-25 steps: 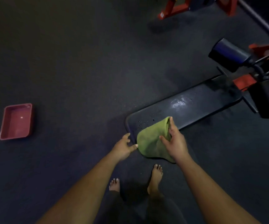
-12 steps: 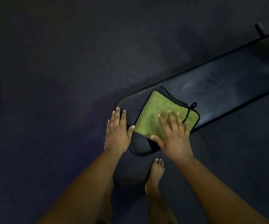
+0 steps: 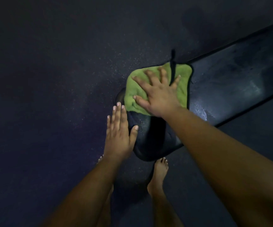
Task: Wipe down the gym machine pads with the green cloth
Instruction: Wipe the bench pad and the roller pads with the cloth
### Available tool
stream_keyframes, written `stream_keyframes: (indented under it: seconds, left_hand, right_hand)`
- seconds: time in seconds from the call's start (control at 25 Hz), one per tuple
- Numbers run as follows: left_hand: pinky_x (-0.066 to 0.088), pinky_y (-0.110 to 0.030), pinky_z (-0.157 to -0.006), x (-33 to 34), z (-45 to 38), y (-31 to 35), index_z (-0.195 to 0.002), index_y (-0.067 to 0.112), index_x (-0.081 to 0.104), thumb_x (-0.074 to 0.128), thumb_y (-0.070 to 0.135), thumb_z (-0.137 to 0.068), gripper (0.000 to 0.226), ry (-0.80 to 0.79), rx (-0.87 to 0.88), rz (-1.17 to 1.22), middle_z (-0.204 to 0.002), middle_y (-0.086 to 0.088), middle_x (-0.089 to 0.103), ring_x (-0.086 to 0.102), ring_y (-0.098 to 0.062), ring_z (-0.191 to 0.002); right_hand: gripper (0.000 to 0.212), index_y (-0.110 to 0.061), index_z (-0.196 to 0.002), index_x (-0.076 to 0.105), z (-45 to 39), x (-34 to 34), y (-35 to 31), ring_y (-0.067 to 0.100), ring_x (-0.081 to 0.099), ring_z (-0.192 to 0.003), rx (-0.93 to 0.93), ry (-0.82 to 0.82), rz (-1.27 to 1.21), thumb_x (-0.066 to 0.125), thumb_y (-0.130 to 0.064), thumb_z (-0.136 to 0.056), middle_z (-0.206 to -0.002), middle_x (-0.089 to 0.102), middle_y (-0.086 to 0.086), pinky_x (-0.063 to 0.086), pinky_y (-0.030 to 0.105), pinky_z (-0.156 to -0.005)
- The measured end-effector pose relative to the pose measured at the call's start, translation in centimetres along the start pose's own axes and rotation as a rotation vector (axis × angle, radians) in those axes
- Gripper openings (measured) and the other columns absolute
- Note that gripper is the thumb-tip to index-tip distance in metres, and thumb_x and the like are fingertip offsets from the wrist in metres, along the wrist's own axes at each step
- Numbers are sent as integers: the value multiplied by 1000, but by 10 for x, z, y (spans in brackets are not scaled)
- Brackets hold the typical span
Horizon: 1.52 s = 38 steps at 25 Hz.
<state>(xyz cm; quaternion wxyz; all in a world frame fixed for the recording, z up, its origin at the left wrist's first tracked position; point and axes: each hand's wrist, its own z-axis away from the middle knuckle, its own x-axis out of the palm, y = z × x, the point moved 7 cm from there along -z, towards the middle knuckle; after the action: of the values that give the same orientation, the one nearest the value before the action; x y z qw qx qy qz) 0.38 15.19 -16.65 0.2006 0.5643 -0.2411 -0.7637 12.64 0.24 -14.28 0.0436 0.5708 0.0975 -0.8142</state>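
The green cloth (image 3: 158, 89) lies spread across the near end of the long black bench pad (image 3: 230, 82), covering the pad from its far edge towards its near edge, with a thin black loop sticking up past the far edge. The right hand (image 3: 158, 94) presses flat on the cloth, fingers straight and splayed wide, gripping nothing. The left hand (image 3: 119, 135) rests at the pad's rounded end corner, fingers straight and together, thumb lying on the pad surface, just beside the cloth. Beyond the cloth the pad surface shines wet. A bare foot (image 3: 159, 174) stands on the dark speckled floor (image 3: 50, 79) below the pad's end
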Motion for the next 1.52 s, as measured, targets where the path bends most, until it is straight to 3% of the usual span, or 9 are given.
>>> stream_keyframes:
  seconds: [0.12, 0.24, 0.36, 0.56, 0.76, 0.88, 1.16, 1.36, 1.52]
  left_hand:
    - [-5, -38, -127, -2, -1, -1, -159, 18, -9, 28, 50, -104, 74, -47, -1, 11, -169, 4, -15, -15, -11, -155]
    - [-3, -41, -127, -10, -1, -5, -160, 22, -8, 27, 49, -104, 72, -124, 36, -19, -169, 6, -15, -15, -9, -155]
    - [-1, -45, -128, -17, -2, -9, -162, 22, -2, 25, 49, -105, 68, -162, 94, -90, -169, 5, -15, -16, -10, -155]
    - [-2, -44, -127, -19, -14, -5, -162, 21, 6, 31, 41, -105, 65, -130, 132, -89, -170, 1, -8, -12, -13, -156]
    - [2, -51, -127, -21, -33, 20, -161, 20, 14, 35, 35, -104, 63, -150, 221, -181, -171, -4, 1, -7, -18, -157]
    - [0, -58, -125, -19, -49, 40, -161, 18, 20, 40, 38, -105, 63, -159, 301, -340, -170, -9, 6, -1, -24, -157]
    - [1, -61, -124, 4, -84, 70, -162, 17, 11, 32, 54, -103, 73, -136, 305, -472, -171, -9, 3, -1, -25, -157]
    - [7, -62, -123, 6, -82, 70, -162, 13, 11, 29, 58, -99, 80, -86, 292, -535, -171, -7, 4, 4, -25, -157]
    - [7, -63, -123, 8, -84, 70, -162, 13, 12, 30, 57, -97, 81, -97, 286, -574, -171, -7, 3, 2, -24, -157]
  right_hand:
    - [57, -49, -151, 31, 19, 2, 3, 32, 14, -152, 38, 93, -81, 37, -61, -96, -164, 24, -6, 14, 79, -109]
    - [60, -48, -152, 31, 117, 23, 8, 30, 22, -150, 215, 107, -204, 44, -51, -94, -166, 22, -4, 26, 71, -109]
    - [63, -48, -152, 30, 189, 46, -7, 33, 20, -151, 243, -24, -189, 40, -67, -93, -166, 20, -1, 26, 76, -105]
    - [75, -46, -139, 32, 101, 31, 6, 37, -5, -154, 463, -8, -194, 25, -93, -80, -169, -1, 3, -3, 86, -103]
    - [77, -49, -157, 0, 164, 52, 3, 28, -19, -154, 512, 13, -222, 32, -77, -93, -168, -20, -6, 9, 85, -105]
    - [73, -57, -154, -3, 194, 68, 24, 23, -27, -152, 673, -19, -382, 35, -75, -94, -165, -27, -12, 11, 83, -107]
    - [65, -52, -156, 7, 139, 40, 149, 28, -22, -153, 1049, 254, -574, 39, -54, -100, -168, -17, -8, 21, 83, -104]
    - [71, -47, -158, -3, 143, 50, 61, 34, -22, -152, 642, -6, -267, 26, -69, -98, -168, -18, -3, -4, 84, -105]
    - [74, -52, -155, -8, 53, 9, 106, 33, -19, -153, 252, -34, -89, 15, -82, -91, -168, -17, -6, -2, 86, -102]
